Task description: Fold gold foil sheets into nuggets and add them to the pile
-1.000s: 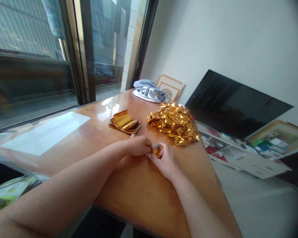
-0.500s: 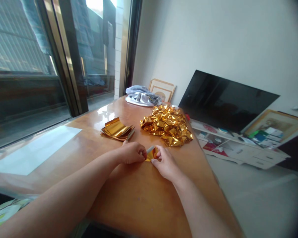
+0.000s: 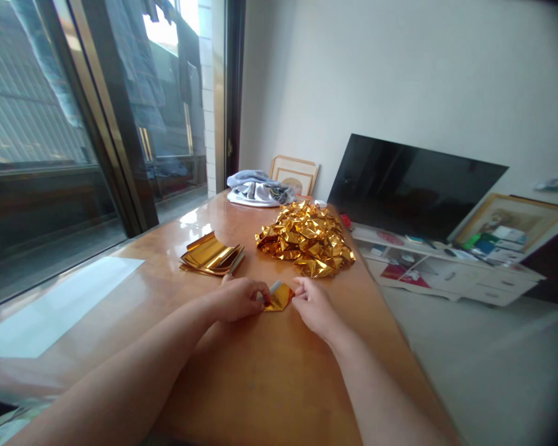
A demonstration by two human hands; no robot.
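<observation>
A small sheet of gold foil paper [image 3: 280, 298], partly folded and with a pale strip along its upper left, lies on the wooden table between my hands. My left hand [image 3: 242, 298] pinches its left edge with thumb and fingertips. At the right edge, my right hand [image 3: 314, 305] has its thumb and fingers closed on the paper's corner. Just beyond my left hand is a stack of curled gold foil sheets [image 3: 211, 254]. A heap of folded gold foil pieces [image 3: 309, 238] sits past my right hand.
The wooden table [image 3: 260, 371] runs away from me. A white sheet [image 3: 69, 303] lies on its left side, and folded cloth [image 3: 258, 188] rests at the far end. To the right stand a dark television [image 3: 413, 186] and a low white cabinet [image 3: 451, 279]. Glass doors [image 3: 41, 124] line the left.
My right hand has shifted slightly to the paper's right edge, and more of the foil's gold face now shows between the hands. The whole view has tilted a little.
</observation>
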